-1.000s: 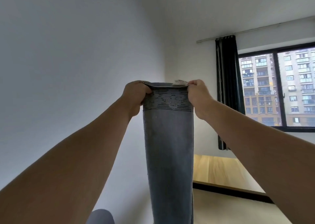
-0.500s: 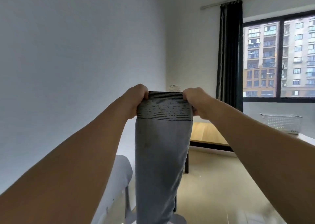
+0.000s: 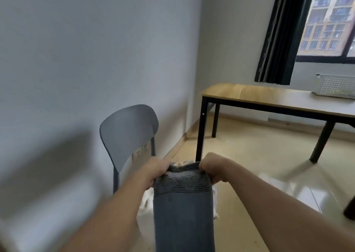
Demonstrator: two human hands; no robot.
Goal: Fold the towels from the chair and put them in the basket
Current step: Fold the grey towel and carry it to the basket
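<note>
You are mid-fold on one grey towel (image 3: 183, 211), and as far as the view shows, nothing has reached the basket (image 3: 335, 87) yet: what shows of it at the frame's right edge, on the far end of the table (image 3: 249, 94) by the window, looks empty through its perforated wall, though its inside is not visible. The towel already hangs as a narrow, doubled strip, so I judge the lengthwise fold done and the shorter folds left. Pale cloth (image 3: 146, 203), probably more towels, lies on the seat of the chair (image 3: 127, 130) directly behind the strip, so at least that pile looks to be waiting. Your left hand (image 3: 156, 170) is clamped on the left top corner of the strip at its patterned band, fingers curled over the edge, and your right hand (image 3: 213, 167) is closed the same way on the right top corner. Both forearms reach forward and slightly inward, holding the top edge level and fairly taut above the chair seat, with the rest of the towel hanging straight down out of frame.
</note>
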